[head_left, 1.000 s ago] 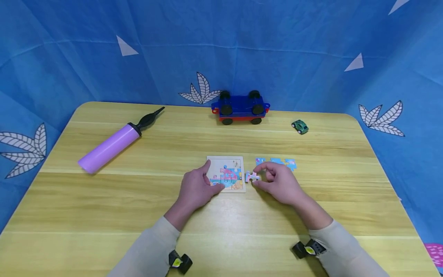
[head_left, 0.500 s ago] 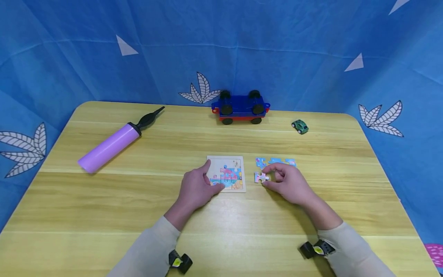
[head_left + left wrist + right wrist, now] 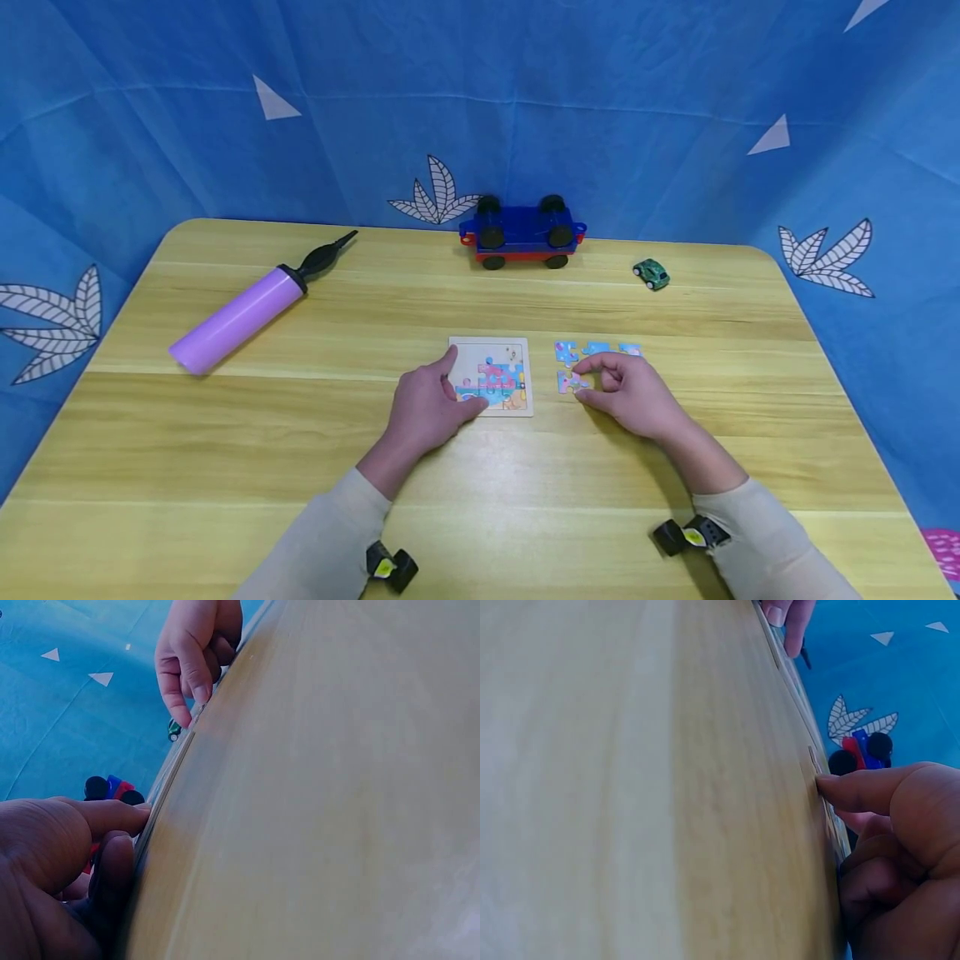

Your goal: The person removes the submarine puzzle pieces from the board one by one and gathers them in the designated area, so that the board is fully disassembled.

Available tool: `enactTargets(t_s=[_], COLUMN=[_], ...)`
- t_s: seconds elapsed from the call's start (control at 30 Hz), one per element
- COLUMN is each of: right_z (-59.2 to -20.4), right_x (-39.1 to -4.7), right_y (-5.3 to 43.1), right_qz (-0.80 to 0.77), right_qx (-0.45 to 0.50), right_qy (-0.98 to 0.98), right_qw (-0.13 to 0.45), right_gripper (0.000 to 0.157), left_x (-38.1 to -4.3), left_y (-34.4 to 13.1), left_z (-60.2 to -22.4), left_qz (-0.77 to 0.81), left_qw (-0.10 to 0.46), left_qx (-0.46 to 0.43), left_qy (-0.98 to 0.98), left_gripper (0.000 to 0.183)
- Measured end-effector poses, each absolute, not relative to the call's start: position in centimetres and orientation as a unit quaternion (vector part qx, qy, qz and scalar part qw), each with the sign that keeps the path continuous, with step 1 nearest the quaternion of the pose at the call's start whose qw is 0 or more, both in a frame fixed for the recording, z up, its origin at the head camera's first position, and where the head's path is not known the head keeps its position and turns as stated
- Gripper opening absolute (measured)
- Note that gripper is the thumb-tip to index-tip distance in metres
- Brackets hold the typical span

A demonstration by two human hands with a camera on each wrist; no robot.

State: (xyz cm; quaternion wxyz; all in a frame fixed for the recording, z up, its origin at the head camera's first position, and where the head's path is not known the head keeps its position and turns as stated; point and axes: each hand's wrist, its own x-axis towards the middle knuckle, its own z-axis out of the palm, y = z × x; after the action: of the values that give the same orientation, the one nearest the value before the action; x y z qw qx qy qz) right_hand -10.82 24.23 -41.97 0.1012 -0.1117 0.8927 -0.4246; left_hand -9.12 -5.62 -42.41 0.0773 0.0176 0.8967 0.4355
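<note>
Left grip (image 3: pixel 427 407): holds the puzzle board (image 3: pixel 467 357) by its left side
Right grip (image 3: pixel 630 397): pinches a puzzle piece (image 3: pixel 565 382), right of the board
Gap: strip of table (image 3: pixel 545 396) between piece and board's right edge
Wheeled toy (image 3: pixel 525 228): table's far edge, beyond the board

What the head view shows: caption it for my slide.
Left grip holding a partly filled puzzle board, right grip pinching a loose piece, at a wood-grain table.
</note>
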Motion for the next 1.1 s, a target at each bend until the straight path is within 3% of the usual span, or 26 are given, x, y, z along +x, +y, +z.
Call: enactTargets(t_s=[1.1], right_z=[-42.19], right_x=[-10.94], right_y=[24.47], right_qz=[-0.445], right_qx=[-0.087], right_qy=[0.883], right_qw=[0.122], right_gripper=[0.025], left_x=[-9.19], left_y=[-5.65], left_z=[-42.61], left_qz=[0.437], left_qw=[0.077], left_qx=[0.018], left_qy=[0.896], left_gripper=[0.088])
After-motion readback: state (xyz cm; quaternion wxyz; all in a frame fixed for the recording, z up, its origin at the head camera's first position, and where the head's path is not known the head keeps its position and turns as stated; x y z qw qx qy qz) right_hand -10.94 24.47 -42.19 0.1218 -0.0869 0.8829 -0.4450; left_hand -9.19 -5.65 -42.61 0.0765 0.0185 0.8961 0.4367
